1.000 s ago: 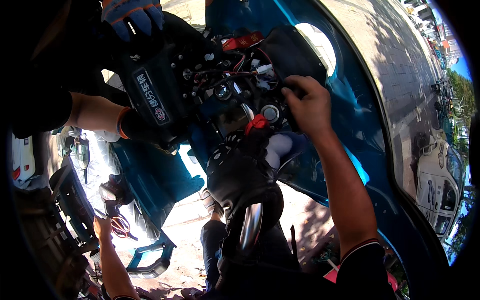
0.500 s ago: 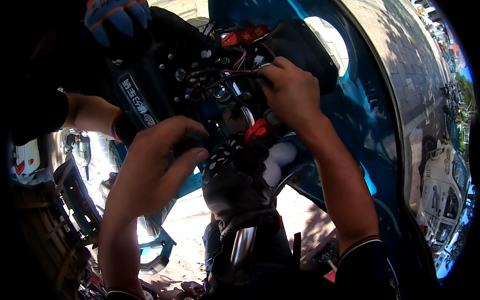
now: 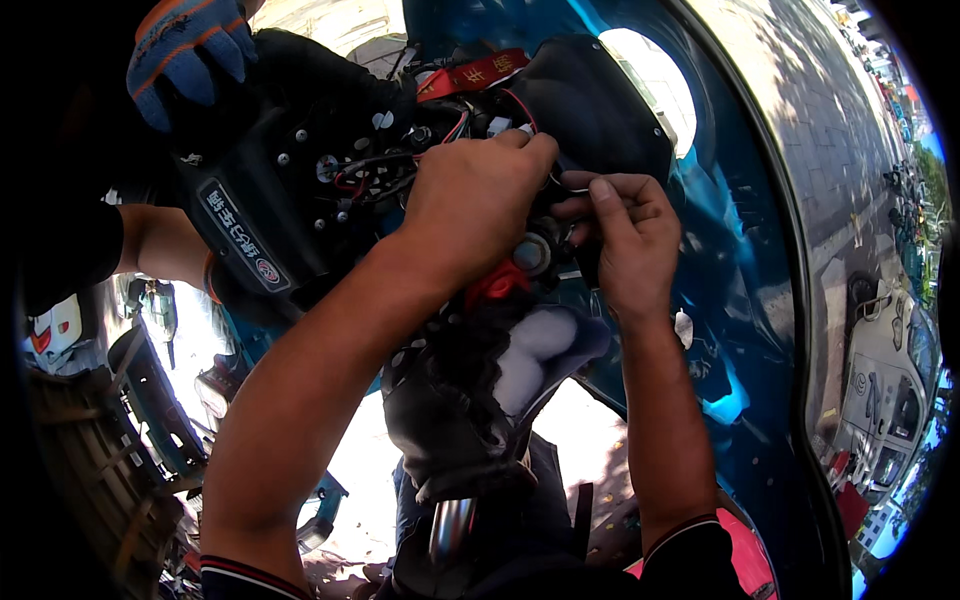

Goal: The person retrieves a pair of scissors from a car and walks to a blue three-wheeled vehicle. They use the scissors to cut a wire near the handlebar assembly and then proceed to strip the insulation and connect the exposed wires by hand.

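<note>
My left hand reaches across the handlebar area of a blue vehicle, fingers closed beside a white plug; what they grip is hidden. Just right of it, my right hand pinches a thin wire between thumb and forefinger. Red and black wires run leftward from under my left hand. Below my hands are a round knob-like part and a red cloth piece. A black handlebar muff with a pale fluffy lining points toward me.
At upper left are another person's blue knitted glove and bare forearm. Near them lies a black panel with a label plate. A red ribbon and black cover stand beyond my hands. Blue bodywork curves along the right.
My left hand has moved up and right to the wires. My right hand has shifted right and lower, now pinching a thin wire. The gloved hand has moved left; the view has shifted slightly.
</note>
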`<state>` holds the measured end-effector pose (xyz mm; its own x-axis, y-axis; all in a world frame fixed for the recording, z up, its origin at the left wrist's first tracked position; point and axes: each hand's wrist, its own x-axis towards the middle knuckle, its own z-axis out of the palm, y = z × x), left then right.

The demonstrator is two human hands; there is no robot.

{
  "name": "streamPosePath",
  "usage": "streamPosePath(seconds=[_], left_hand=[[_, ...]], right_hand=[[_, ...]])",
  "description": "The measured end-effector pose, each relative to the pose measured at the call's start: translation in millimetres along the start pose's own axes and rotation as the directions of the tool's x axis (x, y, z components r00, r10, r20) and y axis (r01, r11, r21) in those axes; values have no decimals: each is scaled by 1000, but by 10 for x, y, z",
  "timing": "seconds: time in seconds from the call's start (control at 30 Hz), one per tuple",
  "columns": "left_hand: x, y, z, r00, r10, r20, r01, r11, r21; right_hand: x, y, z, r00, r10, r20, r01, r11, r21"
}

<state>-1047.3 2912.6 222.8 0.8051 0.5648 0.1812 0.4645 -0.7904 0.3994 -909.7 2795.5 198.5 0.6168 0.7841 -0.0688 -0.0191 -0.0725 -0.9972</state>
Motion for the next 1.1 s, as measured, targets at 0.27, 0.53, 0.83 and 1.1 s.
streamPosePath(seconds=[0.27,0.53,0.83,1.1], left_hand=[[76,-50,107,995,-17,-95,22,998,52],[55,-212,-26,980,-198,3,179,876,-448],[-18,-186,24,996,-25,-86,13,990,-140],[-12,-182,62,996,38,-79,-47,994,-103]], right_hand=[[33,50,24,998,24,51,-26,999,36],[227,-192,276,936,-243,255,352,663,-661],[290,-120,238,871,-332,362,488,501,-715],[280,-139,216,835,-342,430,548,460,-699]])
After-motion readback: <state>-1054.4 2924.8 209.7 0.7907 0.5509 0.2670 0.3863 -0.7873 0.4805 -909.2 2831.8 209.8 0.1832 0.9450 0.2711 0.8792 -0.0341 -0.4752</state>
